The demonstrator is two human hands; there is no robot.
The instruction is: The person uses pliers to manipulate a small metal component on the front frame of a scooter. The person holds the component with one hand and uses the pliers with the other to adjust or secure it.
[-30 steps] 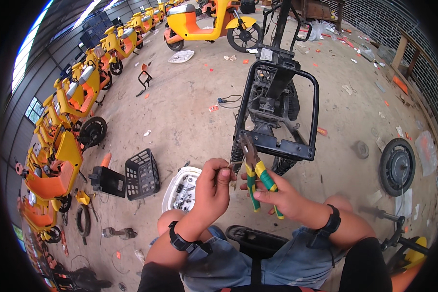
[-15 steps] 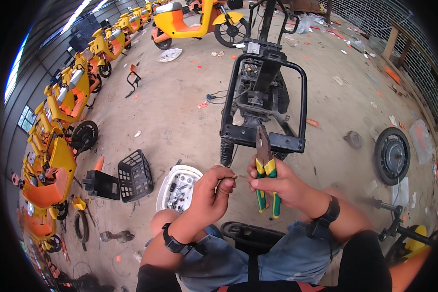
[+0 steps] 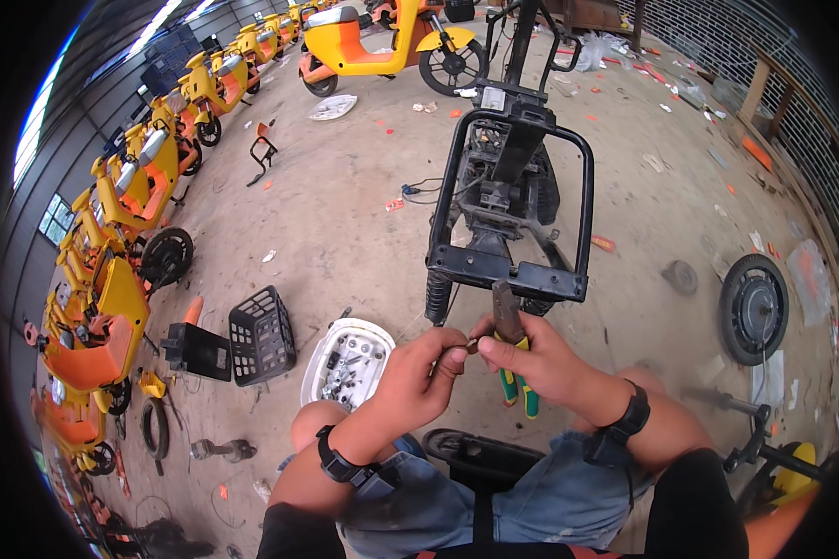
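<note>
Floor: a bare concrete floor [image 3: 345,214] strewn with small orange and white scraps carries everything in view.
Scooter row: yellow and orange electric scooters [image 3: 149,177] stand lined up along the left edge of the floor, and one more yellow scooter [image 3: 373,42] stands at the far edge.
Frame: a stripped black metal scooter frame [image 3: 517,177] with a rounded tubular rail stands upright on the middle of the floor, right in front of the person; its lower crossbar sits just above both hands.
Wheel: a loose black wheel with a hub motor [image 3: 753,307] lies flat towards the right edge of the floor, well apart from the frame.
Basket: a black wire-mesh basket [image 3: 263,334] sits left of the knees, next to a black box-shaped part [image 3: 196,351].
Tray: a white oval plastic tray [image 3: 348,361] holding screws and small metal parts lies on the floor just beside the left knee, between the basket and the hands.
Right hand: the right hand [image 3: 531,359] is closed around the pliers with green and yellow handles [image 3: 513,359]; the grey jaws point up towards the frame's crossbar and the handles hang below the fist.
Left hand: the left hand [image 3: 419,377] is curled, its thumb and forefinger pinching a small dark metal piece [image 3: 471,346], too small to identify.
Meeting point: the two hands touch at the fingertips, with the small piece between them, directly under the frame and above the lap.
</note>
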